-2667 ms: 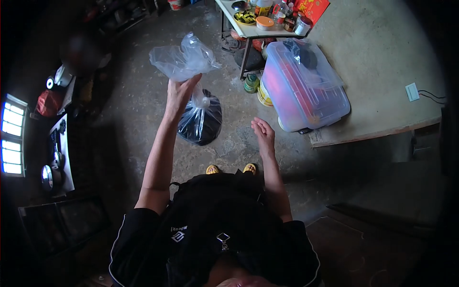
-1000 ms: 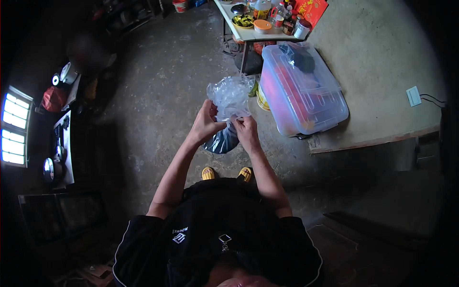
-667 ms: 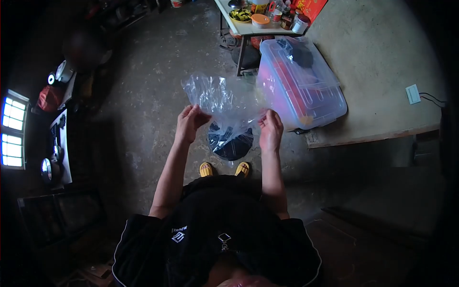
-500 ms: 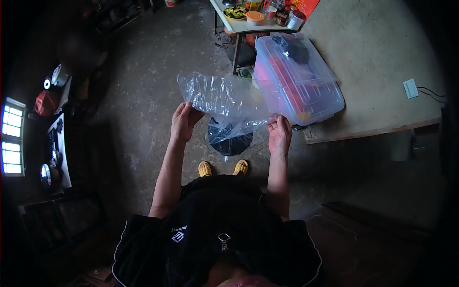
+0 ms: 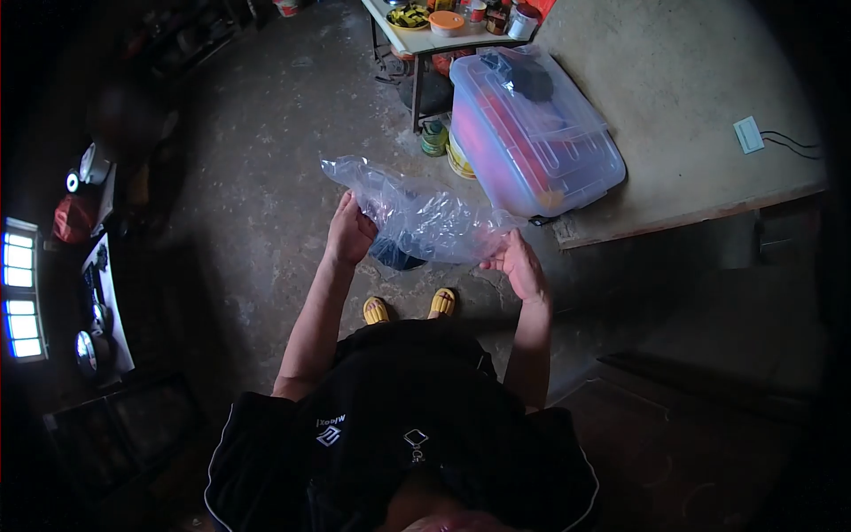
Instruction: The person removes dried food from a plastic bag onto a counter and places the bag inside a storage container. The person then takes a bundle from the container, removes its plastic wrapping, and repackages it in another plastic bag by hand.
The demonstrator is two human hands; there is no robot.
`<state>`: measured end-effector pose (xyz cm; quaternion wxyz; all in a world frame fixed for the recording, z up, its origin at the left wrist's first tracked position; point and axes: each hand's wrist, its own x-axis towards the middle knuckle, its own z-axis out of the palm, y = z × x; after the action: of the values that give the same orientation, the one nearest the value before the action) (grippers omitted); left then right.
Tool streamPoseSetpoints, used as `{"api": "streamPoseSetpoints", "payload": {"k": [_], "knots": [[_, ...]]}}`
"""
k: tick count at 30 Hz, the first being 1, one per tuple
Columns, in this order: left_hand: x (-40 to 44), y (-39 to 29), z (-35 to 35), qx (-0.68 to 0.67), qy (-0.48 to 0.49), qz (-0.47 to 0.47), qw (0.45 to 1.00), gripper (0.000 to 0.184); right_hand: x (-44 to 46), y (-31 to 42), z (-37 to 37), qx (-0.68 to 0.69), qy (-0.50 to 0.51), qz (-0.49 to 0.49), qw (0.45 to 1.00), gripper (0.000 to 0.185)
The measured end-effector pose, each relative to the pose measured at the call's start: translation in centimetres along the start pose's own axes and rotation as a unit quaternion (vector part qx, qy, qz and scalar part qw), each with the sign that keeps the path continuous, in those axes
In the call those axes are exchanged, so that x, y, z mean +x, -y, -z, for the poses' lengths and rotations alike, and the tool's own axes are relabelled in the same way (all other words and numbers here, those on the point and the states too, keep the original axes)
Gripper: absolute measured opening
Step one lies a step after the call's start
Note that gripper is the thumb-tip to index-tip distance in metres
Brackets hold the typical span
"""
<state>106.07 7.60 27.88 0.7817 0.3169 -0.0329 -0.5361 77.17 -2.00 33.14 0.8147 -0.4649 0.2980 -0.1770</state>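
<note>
A clear plastic bag (image 5: 425,217), crinkled and shiny, is stretched between my two hands in front of my body. My left hand (image 5: 349,232) grips its left end, with the fingers partly behind the plastic. At the right end, my right hand (image 5: 519,264) has its fingers closed on the bag's lower edge. Below the bag, a black plastic-covered object (image 5: 395,255) on the floor shows only in part; the bag hides the rest of it.
A lidded clear storage box (image 5: 536,133) stands on a ledge (image 5: 691,226) at right. Behind it, a table (image 5: 403,40) bears jars and a dish. A green bottle (image 5: 433,138) and yellow-white bucket (image 5: 459,160) stand on the floor. A counter (image 5: 115,310) runs along the left.
The bag has come down lower and bunched up, now covering more of the black object. My right hand has turned and dropped slightly. The view has shifted a little to the right.
</note>
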Motion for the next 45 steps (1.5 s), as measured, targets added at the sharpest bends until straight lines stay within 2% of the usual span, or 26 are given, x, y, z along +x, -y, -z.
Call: {"api": "streamPoseSetpoints", "payload": {"k": [1,4,6,10,11,12,14,15,17,20,22,23,24,25,26,27,28,30,33,35,37,39,41,42,44,45], "knots": [[0.4,0.5,0.9,-0.004,0.017,0.008,1.000,0.020,-0.1,1.0,-0.4,0.005,-0.018,0.029,0.999,0.071],[0.2,0.6,0.3,-0.010,0.010,0.023,1.000,0.020,1.2,2.3,-0.5,0.011,0.221,-0.089,0.971,0.076],[-0.3,0.4,-0.6,0.010,0.001,0.018,1.000,0.020,3.0,2.3,-2.8,-0.161,0.120,-0.021,0.979,0.070],[-2.1,1.3,-0.7,-0.009,0.042,0.093,0.995,0.028,6.0,-1.2,-7.1,-0.490,0.007,0.113,0.864,0.080],[-2.7,1.6,-0.9,-0.020,0.047,0.136,0.989,0.039,6.5,-2.9,-8.2,-0.463,-0.028,0.197,0.864,0.073],[-3.0,2.4,-0.3,-0.029,0.027,0.160,0.986,0.057,6.8,-3.4,-8.6,-0.444,-0.049,0.163,0.880,0.066],[-3.8,3.1,0.1,0.102,0.110,0.059,0.987,0.068,7.4,-5.6,-8.6,-0.400,-0.092,0.128,0.903,0.045],[-4.1,3.2,-0.4,0.210,0.075,0.028,0.974,0.063,7.7,-6.6,-7.9,-0.401,-0.093,0.126,0.902,0.045],[-3.8,3.5,1.7,0.203,0.043,0.058,0.976,0.052,7.6,-8.0,-6.9,-0.165,-0.042,-0.052,0.984,0.041],[-4.4,3.0,3.0,0.202,-0.047,0.083,0.975,0.024,7.9,-8.8,-3.5,0.194,-0.069,0.018,0.978,0.034],[-3.7,3.4,8.7,0.318,-0.035,0.149,0.936,0.018,6.6,-7.2,-1.0,0.228,-0.046,0.007,0.973,0.035],[-3.0,5.2,14.4,0.546,0.207,-0.112,0.804,0.018,5.9,-6.1,-0.6,0.254,-0.067,-0.007,0.965,0.035],[-4.1,3.8,11.6,0.390,0.062,0.061,0.917,0.018,6.0,-6.9,0.9,0.268,-0.102,-0.024,0.958,0.034],[-5.0,2.1,8.3,0.200,-0.090,0.228,0.949,0.018,6.0,-8.5,3.5,0.310,-0.036,-0.035,0.950,0.034],[-4.1,2.4,11.0,0.113,-0.091,0.256,0.956,0.022,5.7,-8.4,3.6,0.351,0.030,-0.044,0.935,0.033],[-3.1,3.0,13.4,0.016,-0.017,0.265,0.964,0.021,5.3,-9.2,2.9,0.277,-0.098,-0.071,0.953,0.032],[-2.7,2.9,13.6,-0.084,0.056,0.271,0.957,0.021,4.7,-9.9,2.8,0.279,-0.101,-0.073,0.952,0.032],[-1.9,2.7,13.8,-0.082,-0.025,0.292,0.953,0.023,3.9,-11.2,3.5,0.356,-0.142,-0.108,0.917,0.033],[-3.6,2.1,8.2,-0.097,0.108,0.363,0.920,0.038,3.8,-15.3,7.7,0.186,-0.358,-0.010,0.915,0.032],[-6.3,1.3,3.0,-0.110,0.106,0.456,0.877,0.047,3.4,-14.6,8.5,0.192,-0.403,0.008,0.895,0.031],[-5.5,3.4,5.9,-0.068,0.141,0.509,0.847,0.051,3.2,-13.7,8.9,0.149,-0.447,0.046,0.881,0.030],[-5.5,3.4,5.1,0.032,0.088,0.428,0.899,0.048,3.0,-12.0,6.6,0.132,-0.454,0.037,0.880,0.035],[-6.1,1.4,1.4,0.071,0.045,0.366,0.927,0.045,2.6,-9.1,3.5,-0.203,-0.436,0.128,0.868,0.041],[-5.9,0.8,1.7,0.074,0.055,0.349,0.932,0.044,1.4,-7.5,2.0,-0.387,-0.431,0.154,0.801,0.039],[-5.5,0.2,2.7,0.072,0.121,0.338,0.931,0.044,-0.2,-2.5,-2.7,-0.444,-0.357,0.285,0.771,0.029],[-5.6,-0.1,2.6,0.071,0.161,0.323,0.930,0.044,-0.2,-2.6,-4.1,-0.342,-0.270,0.290,0.852,0.024]]}}
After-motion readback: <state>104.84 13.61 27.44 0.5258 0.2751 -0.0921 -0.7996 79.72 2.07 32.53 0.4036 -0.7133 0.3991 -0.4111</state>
